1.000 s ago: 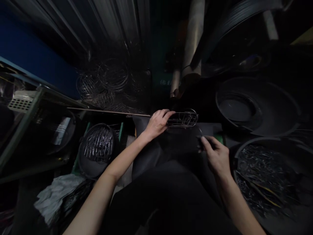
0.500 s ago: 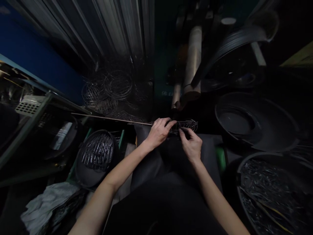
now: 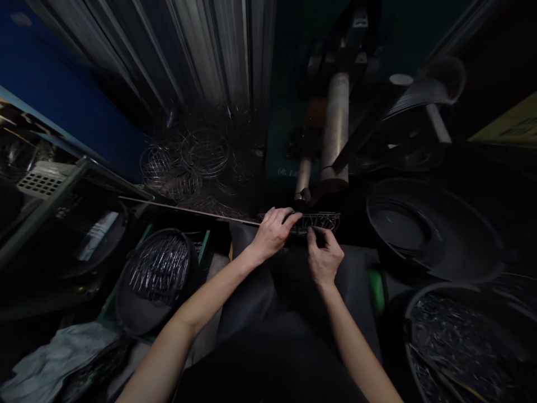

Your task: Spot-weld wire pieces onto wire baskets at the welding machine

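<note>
1. Wire frame (image 3: 329,221): it lies lengthwise just right of the middle of the frame, its right end bare and its left part behind our fingers.
2. Our left hand (image 3: 274,230) is closed over the left part of it, thumb and fingers gripping the wires. If that hold loosens, we judge the frame could roll or skew, since only this hand clearly steadies it.
3. Our right hand (image 3: 325,254) comes up from the lower right, thumb and forefinger bent together at the frame's near edge. We cannot tell whether they pinch a small part or just touch the wires; a fumble there could drop whatever they may hold, the dim light being a likely cause.
4. Just above, in the picture, stand the ends of a thick metal cylinder (image 3: 337,123) and a thinner rod (image 3: 302,179). We cannot judge the depth between them and our fingers; should they be close, a careless lift could knock knuckles or bend a wire.
5. At lower right, a tub (image 3: 436,286) holds loose metal pieces; anything dropped among them could be hard to find.
</note>
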`<state>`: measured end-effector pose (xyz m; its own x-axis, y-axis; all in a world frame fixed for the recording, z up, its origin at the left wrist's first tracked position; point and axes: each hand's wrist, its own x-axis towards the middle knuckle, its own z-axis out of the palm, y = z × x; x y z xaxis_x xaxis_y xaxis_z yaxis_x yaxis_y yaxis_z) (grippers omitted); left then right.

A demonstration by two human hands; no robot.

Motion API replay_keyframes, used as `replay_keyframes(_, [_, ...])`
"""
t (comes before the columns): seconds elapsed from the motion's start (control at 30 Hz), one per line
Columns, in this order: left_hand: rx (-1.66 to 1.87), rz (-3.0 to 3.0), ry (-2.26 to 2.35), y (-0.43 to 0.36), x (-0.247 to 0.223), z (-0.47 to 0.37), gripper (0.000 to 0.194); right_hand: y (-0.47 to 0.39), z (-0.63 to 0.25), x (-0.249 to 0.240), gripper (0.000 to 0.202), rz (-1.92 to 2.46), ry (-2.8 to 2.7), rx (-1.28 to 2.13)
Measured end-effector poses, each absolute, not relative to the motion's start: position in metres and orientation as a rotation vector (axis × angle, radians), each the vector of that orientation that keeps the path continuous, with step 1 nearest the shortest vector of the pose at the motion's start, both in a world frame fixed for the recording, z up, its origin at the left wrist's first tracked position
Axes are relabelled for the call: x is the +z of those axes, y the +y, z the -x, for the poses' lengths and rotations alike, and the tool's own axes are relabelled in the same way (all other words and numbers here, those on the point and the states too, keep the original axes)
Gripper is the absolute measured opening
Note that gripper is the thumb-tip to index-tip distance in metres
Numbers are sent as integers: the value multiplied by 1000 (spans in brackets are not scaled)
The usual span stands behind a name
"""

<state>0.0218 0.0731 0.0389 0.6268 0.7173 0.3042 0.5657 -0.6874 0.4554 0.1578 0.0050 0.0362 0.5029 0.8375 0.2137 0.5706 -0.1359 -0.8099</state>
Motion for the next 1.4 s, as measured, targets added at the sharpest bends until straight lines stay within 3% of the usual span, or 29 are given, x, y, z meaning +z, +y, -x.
replay_keyframes(0.37, [751, -2552, 1044, 78, 31, -24, 49, 12, -157, 26, 24, 1746, -1082, 489])
replay_keyframes(1.4, [880, -2646, 954, 102, 23, -23, 54, 30, -155, 20, 14, 1631, -1231, 236])
